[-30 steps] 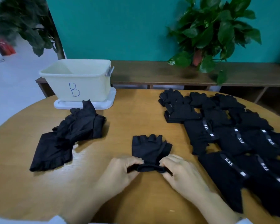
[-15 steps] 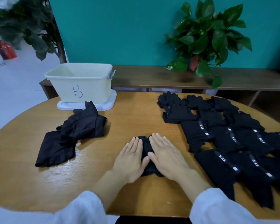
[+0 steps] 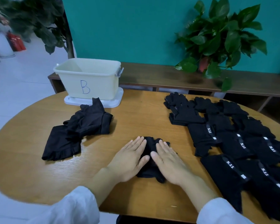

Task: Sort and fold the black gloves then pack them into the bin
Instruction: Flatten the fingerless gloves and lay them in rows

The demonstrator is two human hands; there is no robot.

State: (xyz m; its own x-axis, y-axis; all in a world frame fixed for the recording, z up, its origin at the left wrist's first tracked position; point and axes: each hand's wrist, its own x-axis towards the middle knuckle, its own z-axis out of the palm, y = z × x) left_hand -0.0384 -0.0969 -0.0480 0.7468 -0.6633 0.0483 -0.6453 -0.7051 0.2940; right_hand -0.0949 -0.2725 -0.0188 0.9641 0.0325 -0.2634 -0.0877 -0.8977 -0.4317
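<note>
A folded black glove (image 3: 150,147) lies in the middle of the round wooden table (image 3: 31,167). My left hand (image 3: 129,157) and my right hand (image 3: 168,160) press flat on it side by side, fingers straight, hiding most of it. A pile of black gloves (image 3: 81,128) lies to the left. Several black gloves with white 5.11 straps (image 3: 229,139) are laid out in rows on the right. The cream bin (image 3: 89,78), marked B, stands on its white lid (image 3: 115,101) at the back left; what shows of its inside holds nothing.
A low wooden bench (image 3: 160,78) runs behind the table along the teal wall. A potted green plant (image 3: 220,38) stands on it at the right. Another plant (image 3: 39,25) stands behind the bin.
A second ago both hands pinched the glove's cuff at its near edge. The glove has since been folded over, and both hands now lie flat on it.
</note>
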